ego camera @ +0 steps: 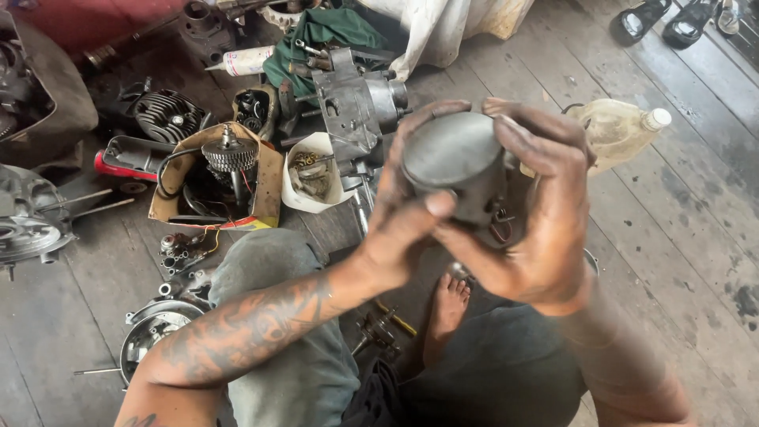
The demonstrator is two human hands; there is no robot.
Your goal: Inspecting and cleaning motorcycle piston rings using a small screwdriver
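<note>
I hold a grey metal piston [458,162] up in front of me with both hands. My left hand [399,225] grips its left side, thumb pressed across the lower front. My right hand [541,213] wraps the right side, fingers curled over the top edge. The piston's flat dark crown faces me. Both hands are smeared with grease. My knees and a bare foot [447,304] are below.
Engine parts lie across the wooden plank floor: an engine crankcase [356,107], a cardboard box with a gear [225,170], a white cup of small parts [312,174], a finned cylinder [168,115], a plastic jug [621,130], and sandals [672,20] at top right.
</note>
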